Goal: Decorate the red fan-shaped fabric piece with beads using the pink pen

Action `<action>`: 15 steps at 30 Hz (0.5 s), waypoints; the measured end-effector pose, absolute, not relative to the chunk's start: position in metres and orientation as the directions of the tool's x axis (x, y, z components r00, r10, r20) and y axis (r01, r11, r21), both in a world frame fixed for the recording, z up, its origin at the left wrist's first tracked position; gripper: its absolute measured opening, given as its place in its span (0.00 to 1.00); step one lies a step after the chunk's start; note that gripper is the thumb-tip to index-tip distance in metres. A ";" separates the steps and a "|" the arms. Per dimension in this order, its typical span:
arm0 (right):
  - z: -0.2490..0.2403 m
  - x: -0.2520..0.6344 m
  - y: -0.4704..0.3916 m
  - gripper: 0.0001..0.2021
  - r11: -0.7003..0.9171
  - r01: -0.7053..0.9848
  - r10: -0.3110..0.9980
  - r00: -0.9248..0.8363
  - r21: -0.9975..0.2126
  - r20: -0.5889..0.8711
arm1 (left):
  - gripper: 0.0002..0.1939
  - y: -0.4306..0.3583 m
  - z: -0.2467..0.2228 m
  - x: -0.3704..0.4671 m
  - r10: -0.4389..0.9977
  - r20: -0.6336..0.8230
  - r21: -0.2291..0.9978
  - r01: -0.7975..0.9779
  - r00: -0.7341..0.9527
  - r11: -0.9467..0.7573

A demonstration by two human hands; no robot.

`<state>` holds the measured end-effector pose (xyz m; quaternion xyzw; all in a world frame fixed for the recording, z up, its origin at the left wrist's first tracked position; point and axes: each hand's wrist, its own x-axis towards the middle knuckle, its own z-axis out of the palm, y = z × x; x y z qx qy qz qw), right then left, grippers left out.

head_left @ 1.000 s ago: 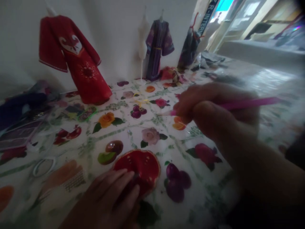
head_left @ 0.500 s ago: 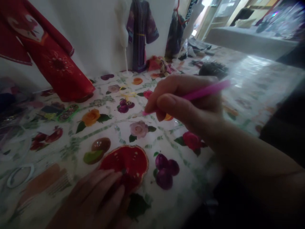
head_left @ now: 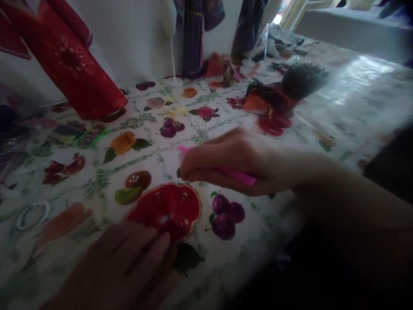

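In the head view, a red cloth piece (head_left: 171, 204) with a gold glittery edge and small pale marks lies at the near middle. My left hand (head_left: 129, 254) holds its near side, with the fingers closed over it; the thumb is hard to make out. A small shiny spot shows near the middle of the cloth. Just beyond the piece, my right hand (head_left: 222, 161) is closed around a pink pen-like stick (head_left: 240, 175). One end pokes out past the fingers on the left, the other below the palm. The stick's tip is apart from the cloth.
A green-rimmed tray of small beads (head_left: 92, 135) lies at the left, near a white ring (head_left: 32, 215). A small red gown (head_left: 77, 69) and a purple robe (head_left: 192, 43) stand by the wall. A dark bristly bundle (head_left: 303, 79) lies at the back right.
My right hand has come down and nearer to the red cloth, turning so that the stick's back end now points down to the right. My left hand stays on the cloth. The view has tilted down.
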<state>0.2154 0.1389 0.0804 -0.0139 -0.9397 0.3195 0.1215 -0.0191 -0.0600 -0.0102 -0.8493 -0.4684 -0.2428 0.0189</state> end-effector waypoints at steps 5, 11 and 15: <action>0.085 0.219 0.138 0.09 0.819 0.005 0.097 -0.987 -0.574 0.131 | 0.12 -0.056 -0.003 -0.023 0.727 0.409 0.107 0.763 0.551 -0.638; 0.080 0.225 0.140 0.06 0.908 0.126 0.146 -0.989 -0.398 0.019 | 0.14 -0.050 0.006 -0.012 0.733 0.493 0.130 0.793 0.469 -0.596; 0.070 0.234 0.150 0.15 0.939 0.313 0.301 -0.948 -0.139 -0.103 | 0.15 -0.056 -0.002 -0.011 0.755 0.452 0.136 0.800 0.475 -0.584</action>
